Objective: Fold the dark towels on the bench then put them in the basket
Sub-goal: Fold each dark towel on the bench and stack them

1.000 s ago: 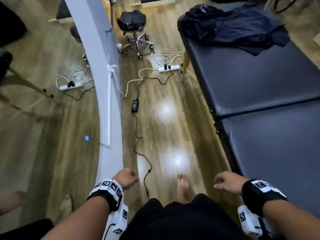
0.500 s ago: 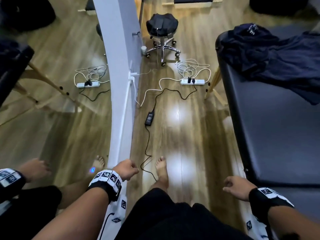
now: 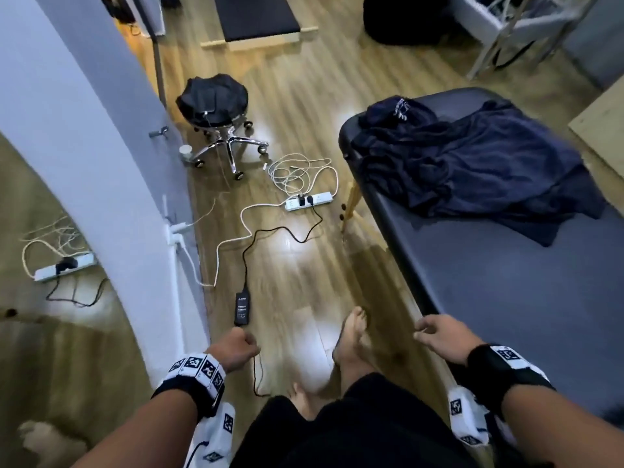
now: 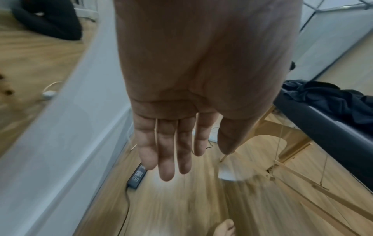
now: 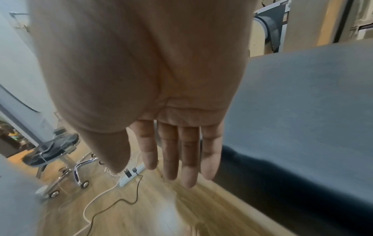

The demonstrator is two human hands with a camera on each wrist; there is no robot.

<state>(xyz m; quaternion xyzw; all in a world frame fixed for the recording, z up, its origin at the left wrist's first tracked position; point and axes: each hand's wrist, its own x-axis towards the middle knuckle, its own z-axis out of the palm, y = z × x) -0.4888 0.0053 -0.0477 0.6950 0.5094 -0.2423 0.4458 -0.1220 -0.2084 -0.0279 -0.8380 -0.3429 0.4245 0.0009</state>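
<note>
**Dark towels heaped at the far end of the bench, both hands empty**

The dark towels (image 3: pixel 472 163) lie in a crumpled, unfolded heap at the far end of the bench (image 3: pixel 506 282). They are navy, deeply creased, with layers overlapping; one edge spreads out flatter toward the right, and a bunched part at the far left of the heap carries a small white mark. The left wrist view shows the same heap (image 4: pixel 331 97) sitting on top of the bench's padded edge. The near stretch of the padded dark top is bare. No basket can be made out in any view.

The left hand (image 4: pixel 181 127) hangs over the wooden floor (image 3: pixel 304 282), holding nothing; in its wrist view the fingers (image 4: pixel 167 153) run nearly straight and lie side by side, thumb a little apart. The right hand (image 5: pixel 171 127) hangs just beside the near edge of the bench, also empty, its fingers (image 5: pixel 189 159) straight and close together with the thumb set apart. Both are well apart from the towels.

Between the person and the heap, the floor carries a black power adapter (image 3: pixel 242 309) with its cable, a white power strip (image 3: pixel 307 201) and a loose coil of white cord (image 3: pixel 300 170). A wheeled stool (image 3: pixel 212 106) with a dark seat stands near a pale wall (image 3: pixel 84 130) on the left. A bare foot (image 3: pixel 351 336) stands on the floor beside the bench.
</note>
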